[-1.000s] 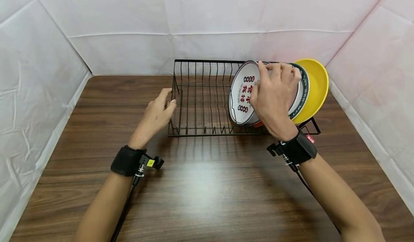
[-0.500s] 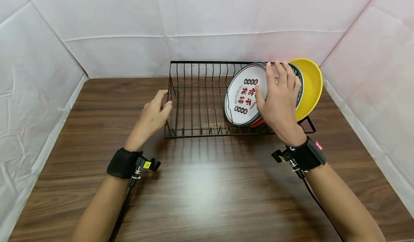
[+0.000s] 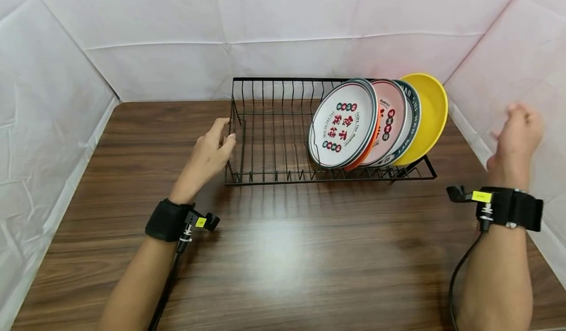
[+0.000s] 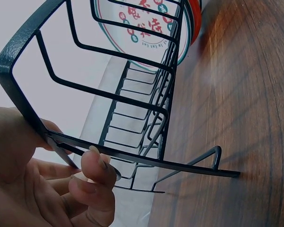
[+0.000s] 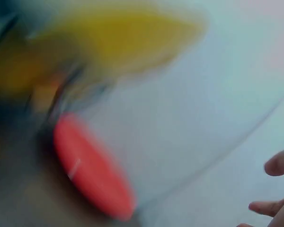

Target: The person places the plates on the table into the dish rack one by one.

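A black wire dish rack (image 3: 274,180) stands on the table. My left hand (image 3: 208,159) grips its left end; in the left wrist view curled fingers (image 4: 97,168) are around the end wire. Plates lean in the rack's right half: a white plate (image 3: 342,124) with red lettering in front, an orange-red rim (image 3: 363,156) behind it, then a pink plate (image 3: 395,120), a dark-green-rimmed plate (image 3: 414,112) and a yellow plate (image 3: 433,120). Right of the rack, my right hand (image 3: 515,139) is in the air, blurred, fingers loosely bent, holding nothing visible.
The wooden table (image 3: 283,272) runs in front and to both sides. White sheeting (image 3: 283,21) walls the back and sides. In the right wrist view a blurred red oval thing (image 5: 92,168) appears below the yellow plate; its kind is unclear.
My right hand has let go of the plates and moved right, away from the rack. The plates now lean uncovered. My left hand stays at the rack's left end.
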Motion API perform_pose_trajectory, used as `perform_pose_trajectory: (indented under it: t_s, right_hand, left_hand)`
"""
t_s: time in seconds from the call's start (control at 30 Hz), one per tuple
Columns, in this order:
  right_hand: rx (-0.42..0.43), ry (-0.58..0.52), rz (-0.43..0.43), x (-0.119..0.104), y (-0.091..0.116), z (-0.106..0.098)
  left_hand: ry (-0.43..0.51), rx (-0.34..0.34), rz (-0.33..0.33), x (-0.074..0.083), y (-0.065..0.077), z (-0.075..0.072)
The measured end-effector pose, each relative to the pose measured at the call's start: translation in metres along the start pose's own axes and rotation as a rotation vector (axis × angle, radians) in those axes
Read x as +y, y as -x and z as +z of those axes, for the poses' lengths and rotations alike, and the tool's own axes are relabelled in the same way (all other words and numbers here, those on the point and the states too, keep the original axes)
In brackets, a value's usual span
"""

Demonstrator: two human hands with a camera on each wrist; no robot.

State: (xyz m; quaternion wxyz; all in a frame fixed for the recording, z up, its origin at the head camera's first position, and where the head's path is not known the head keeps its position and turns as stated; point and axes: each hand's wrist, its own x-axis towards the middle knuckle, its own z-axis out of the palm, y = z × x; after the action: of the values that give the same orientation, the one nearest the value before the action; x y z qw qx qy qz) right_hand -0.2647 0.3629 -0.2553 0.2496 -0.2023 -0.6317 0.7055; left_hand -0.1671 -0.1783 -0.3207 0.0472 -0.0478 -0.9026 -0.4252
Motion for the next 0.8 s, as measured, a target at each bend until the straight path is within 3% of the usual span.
perform_pose_trajectory:
  t_s: [0.1,0.2,0.3,0.37,0.63,0.8]
  right_hand:
    - [-0.068,0.169,0.228,0.041,-0.026,-0.017]
    - [-0.210,0.339,0.353,0.073,-0.040,-0.020]
    - [-0.336,0.469,0.370,0.088,-0.050,-0.015]
    - [-0.374,0.522,0.364,0.092,-0.056,-0.008]
    - [-0.380,0.383,0.501,0.095,-0.073,0.007]
    - [-0.505,0.363,0.552,0.096,-0.084,0.018]
  left_hand:
    - [-0.009,-0.006,-0.005,0.000,0.001,-0.002]
    - [-0.006,-0.018,-0.011,0.000,0.002,-0.002]
    - [-0.001,-0.018,-0.014,0.000,0.001,-0.001]
    - [0.004,-0.013,-0.013,0.000,0.000,0.000]
    - [0.039,-0.015,-0.031,0.000,-0.002,0.007]
    - [0.026,-0.001,-0.019,-0.001,0.000,0.003]
